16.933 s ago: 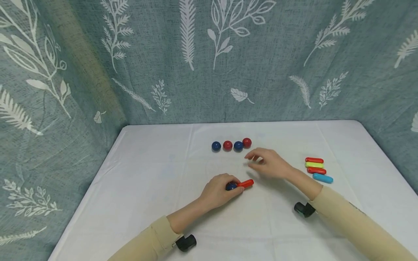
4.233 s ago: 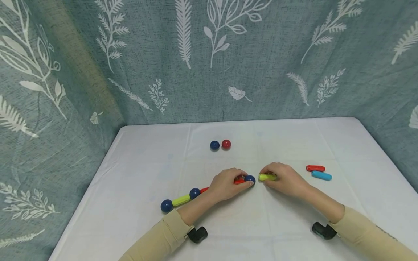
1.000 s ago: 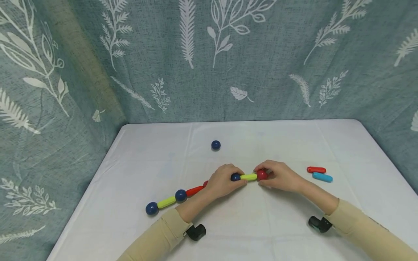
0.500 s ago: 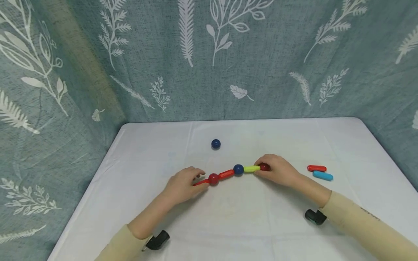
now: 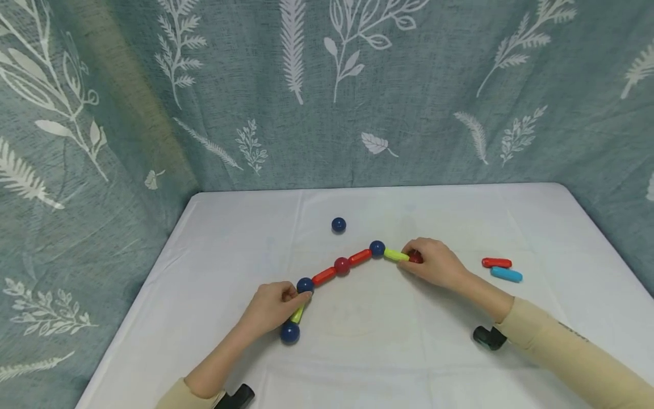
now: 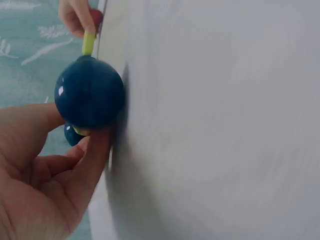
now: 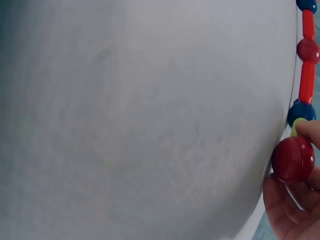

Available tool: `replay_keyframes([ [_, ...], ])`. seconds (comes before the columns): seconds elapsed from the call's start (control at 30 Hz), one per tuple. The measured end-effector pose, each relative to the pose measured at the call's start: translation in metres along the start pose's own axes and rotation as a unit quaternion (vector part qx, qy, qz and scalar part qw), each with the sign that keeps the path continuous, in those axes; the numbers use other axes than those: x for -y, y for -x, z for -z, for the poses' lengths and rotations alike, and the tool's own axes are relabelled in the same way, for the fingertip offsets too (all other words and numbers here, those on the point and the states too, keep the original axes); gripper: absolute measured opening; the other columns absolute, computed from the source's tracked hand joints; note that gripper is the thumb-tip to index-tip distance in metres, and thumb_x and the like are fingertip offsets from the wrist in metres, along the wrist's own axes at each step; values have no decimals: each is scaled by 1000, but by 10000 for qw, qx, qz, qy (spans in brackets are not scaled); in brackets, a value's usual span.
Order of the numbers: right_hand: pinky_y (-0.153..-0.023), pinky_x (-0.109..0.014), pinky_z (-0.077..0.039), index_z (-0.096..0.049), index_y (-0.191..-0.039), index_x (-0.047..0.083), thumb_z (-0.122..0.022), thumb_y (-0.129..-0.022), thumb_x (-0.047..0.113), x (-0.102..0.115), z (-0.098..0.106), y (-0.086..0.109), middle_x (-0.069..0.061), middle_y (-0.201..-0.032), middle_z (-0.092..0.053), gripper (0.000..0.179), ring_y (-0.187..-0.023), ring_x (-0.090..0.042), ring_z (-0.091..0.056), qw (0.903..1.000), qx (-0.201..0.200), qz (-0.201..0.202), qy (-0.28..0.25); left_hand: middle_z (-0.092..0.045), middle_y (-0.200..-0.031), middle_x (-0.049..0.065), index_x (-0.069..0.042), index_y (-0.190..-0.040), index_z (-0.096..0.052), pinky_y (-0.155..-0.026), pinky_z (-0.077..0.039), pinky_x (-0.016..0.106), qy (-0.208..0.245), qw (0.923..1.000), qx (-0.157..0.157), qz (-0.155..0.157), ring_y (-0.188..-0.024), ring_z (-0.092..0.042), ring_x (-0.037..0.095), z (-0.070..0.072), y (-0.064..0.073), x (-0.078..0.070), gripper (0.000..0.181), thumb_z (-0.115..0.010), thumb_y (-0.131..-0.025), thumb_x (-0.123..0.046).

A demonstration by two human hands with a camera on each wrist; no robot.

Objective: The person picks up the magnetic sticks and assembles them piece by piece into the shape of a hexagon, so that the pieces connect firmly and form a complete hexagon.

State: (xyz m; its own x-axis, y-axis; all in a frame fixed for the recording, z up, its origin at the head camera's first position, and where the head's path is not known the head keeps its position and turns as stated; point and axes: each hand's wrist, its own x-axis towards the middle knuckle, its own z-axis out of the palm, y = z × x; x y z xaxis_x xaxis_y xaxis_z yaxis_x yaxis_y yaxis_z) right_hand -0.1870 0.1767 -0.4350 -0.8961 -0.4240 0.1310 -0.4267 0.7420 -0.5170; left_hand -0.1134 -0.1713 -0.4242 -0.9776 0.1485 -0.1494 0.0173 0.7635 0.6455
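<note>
A chain of toy rods and balls lies bent across the table. At its left end, my left hand [image 5: 272, 307] pinches a yellow-green rod [image 5: 297, 315] between a blue end ball [image 5: 290, 333] and a second blue ball [image 5: 305, 285]. The end ball hides most of that rod in the left wrist view. From there run a red rod [image 5: 324, 276], a red ball [image 5: 342, 266], another red rod [image 5: 360, 257] and a third blue ball [image 5: 377, 248]. My right hand [image 5: 436, 264] pinches another yellow-green rod [image 5: 395, 255] beside the red end ball [image 7: 293, 160], which its fingers partly cover.
One loose blue ball [image 5: 339, 225] sits beyond the chain. To the right of my right hand lie a loose red rod [image 5: 497, 262] and a blue rod [image 5: 506, 275], side by side. A patterned curtain [image 5: 352, 142] hangs behind the white table [image 5: 245, 227].
Since a second ago, my left hand has slid left along the chain to its left yellow-green rod. That end now bends toward the near edge, and the right end has shifted away from me.
</note>
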Motion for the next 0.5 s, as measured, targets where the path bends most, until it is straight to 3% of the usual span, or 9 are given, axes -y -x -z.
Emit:
replay_keyframes([
  [0.13, -62, -29, -45, -70, -96, 3, -76, -85, 20, 1, 0, 0, 2, -78, -61, 21, -67, -12, -51, 10000, -54, 7, -50, -57, -67, 0, -6, -86, -65, -51, -45, 23, 866, 9957, 132, 306, -55, -53, 11, -10, 3, -4, 25, -67, -92, -30],
  [0.3, -62, -29, -45, -69, -96, 3, -75, -86, 18, -1, 0, 1, 1, -78, -61, 19, -67, -12, -51, 10000, -47, 1, -73, -62, -81, 4, 0, -103, -63, -59, -54, 25, 1807, 9800, 498, 663, -64, -63, 12, -17, 11, -9, 29, -66, -94, -27],
  [0.4, -62, -29, -45, -69, -96, 3, -75, -87, 19, -2, 0, 0, 1, -79, -61, 19, -67, -11, -51, 10000, -31, -2, -92, -62, -73, 2, -2, -96, -66, -55, -52, 23, 1520, 9839, 882, 313, -60, -62, 11, -17, 15, -12, 30, -64, -95, -32],
  [0.43, -62, -29, -45, -69, -96, 3, -75, -87, 19, -2, 0, 0, 1, -79, -61, 19, -68, -11, -52, 10000, -19, 2, -94, -61, -68, 0, -5, -89, -67, -52, -50, 22, 1248, 9883, 875, 108, -57, -60, 10, -16, 15, -14, 30, -64, -95, -34],
  [0.5, -63, -30, -46, -69, -97, 4, -75, -87, 19, -2, -1, 0, 1, -80, -62, 19, -69, -11, -52, 10000, -3, 35, -91, -55, -57, -4, -11, -75, -65, -47, -43, 21, 516, 9965, 544, -376, -51, -53, 8, -15, 11, -19, 32, -66, -93, -37],
])
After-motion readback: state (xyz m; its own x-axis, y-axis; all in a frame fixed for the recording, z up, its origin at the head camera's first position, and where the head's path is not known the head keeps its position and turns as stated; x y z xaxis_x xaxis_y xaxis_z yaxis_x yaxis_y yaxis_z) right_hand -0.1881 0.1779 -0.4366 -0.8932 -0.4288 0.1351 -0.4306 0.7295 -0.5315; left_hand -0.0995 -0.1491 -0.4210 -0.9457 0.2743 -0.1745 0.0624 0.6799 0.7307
